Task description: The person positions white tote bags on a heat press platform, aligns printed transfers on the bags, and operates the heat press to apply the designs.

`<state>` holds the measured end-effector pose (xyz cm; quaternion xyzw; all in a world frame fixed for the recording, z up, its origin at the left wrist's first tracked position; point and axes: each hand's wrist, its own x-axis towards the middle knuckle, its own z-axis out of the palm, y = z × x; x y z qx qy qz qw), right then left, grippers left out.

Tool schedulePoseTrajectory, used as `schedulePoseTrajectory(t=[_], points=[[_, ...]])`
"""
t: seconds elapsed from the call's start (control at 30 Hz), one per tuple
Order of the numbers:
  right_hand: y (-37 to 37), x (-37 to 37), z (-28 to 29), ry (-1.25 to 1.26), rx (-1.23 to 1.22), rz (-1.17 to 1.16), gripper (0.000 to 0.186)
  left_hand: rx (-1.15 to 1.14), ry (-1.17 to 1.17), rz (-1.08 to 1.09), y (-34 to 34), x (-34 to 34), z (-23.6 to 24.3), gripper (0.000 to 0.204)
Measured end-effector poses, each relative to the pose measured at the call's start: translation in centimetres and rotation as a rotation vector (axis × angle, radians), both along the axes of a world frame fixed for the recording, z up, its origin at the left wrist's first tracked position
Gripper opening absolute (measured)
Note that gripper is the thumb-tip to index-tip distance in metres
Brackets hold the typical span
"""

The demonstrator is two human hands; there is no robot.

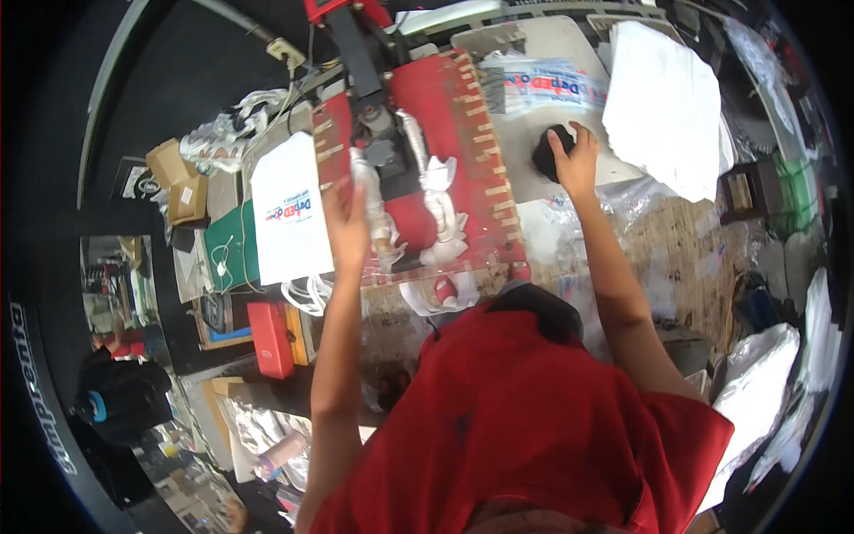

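Note:
My right hand is at a dark, rounded black pad, with the thumb against it and the fingers curled at its right edge. The pad lies on a pale flat board, just below a clear film with printed blue and red lettering. On the left, my left hand is raised, blurred, with its fingers stretched out and nothing seen in them. It is beside a handle wrapped in white cloth on a red press. A second wrapped handle is to its right.
White sheets are stacked at the far right. A white printed bag lies left of the press on a green mat. A red case, an open cardboard box and plastic wrapping surround the worktop.

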<state>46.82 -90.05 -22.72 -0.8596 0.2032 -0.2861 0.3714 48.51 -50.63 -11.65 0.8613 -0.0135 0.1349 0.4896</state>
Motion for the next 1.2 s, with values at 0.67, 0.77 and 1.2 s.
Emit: schedulePoseTrajectory(t=[0.67, 0.77, 1.2], points=[[26.4, -6.8, 5.0, 0.123, -0.535, 0.629, 0.045, -0.252, 0.565, -0.2, -0.5, 10.5, -3.7, 0.082], [28.0, -6.5, 6.3, 0.278, -0.621, 0.682, 0.044, -0.404, 0.614, -0.228, 1.9, 13.1, -6.1, 0.087], [18.8, -7.6, 20.2, -0.244, 0.827, 0.577, 0.012, -0.464, 0.593, -0.199, 7.3, 2.8, 6.5, 0.068]])
